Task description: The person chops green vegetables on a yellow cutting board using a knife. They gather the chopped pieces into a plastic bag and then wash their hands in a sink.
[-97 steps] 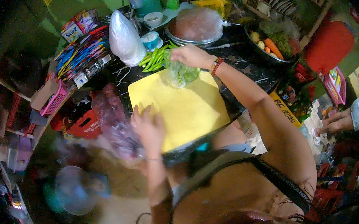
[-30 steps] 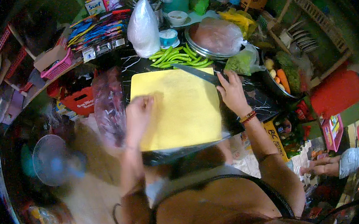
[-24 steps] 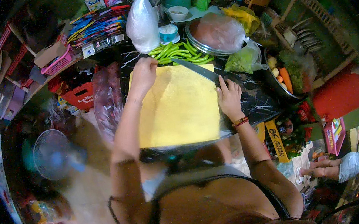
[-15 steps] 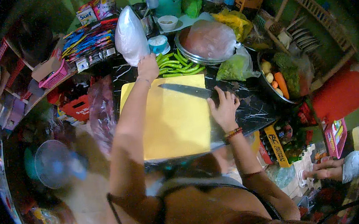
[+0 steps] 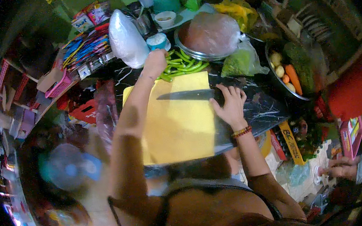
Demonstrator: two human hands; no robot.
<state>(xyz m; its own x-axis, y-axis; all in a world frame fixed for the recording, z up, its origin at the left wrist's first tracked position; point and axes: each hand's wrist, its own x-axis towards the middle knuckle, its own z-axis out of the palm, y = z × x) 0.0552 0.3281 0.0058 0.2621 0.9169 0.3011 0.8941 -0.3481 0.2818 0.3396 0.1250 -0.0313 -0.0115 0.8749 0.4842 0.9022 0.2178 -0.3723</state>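
My left hand [image 5: 156, 63] reaches to the left end of a pile of long green chilies [image 5: 185, 67]. Its fingers are curled down among them, and what they pinch is hidden. A large kitchen knife [image 5: 186, 95] lies nearly flat across a yellow cutting board [image 5: 178, 130], blade pointing left. Off the board's right edge, my right hand [image 5: 232, 104] is loosely closed over the dark handle. Just beyond my left hand stand a shiny silvery wrapped bundle [image 5: 126, 40] and a small blue tub of white stuff [image 5: 156, 40].
Behind the chilies sits a metal basin [image 5: 179, 44] bearing a plastic-wrapped brown mass [image 5: 215, 34]. A bag of greens [image 5: 242, 62] lies right of it. A pot [image 5: 302, 97] holds carrots and other vegetables. Colourful sachets [image 5: 87, 48] lie at left. A person's legs [image 5: 345, 168] show far right.
My left hand has moved from beside the silvery bundle onto the chilies. The knife's tip has swung nearer to me, with my right hand still at the handle. The whole view has shifted slightly.
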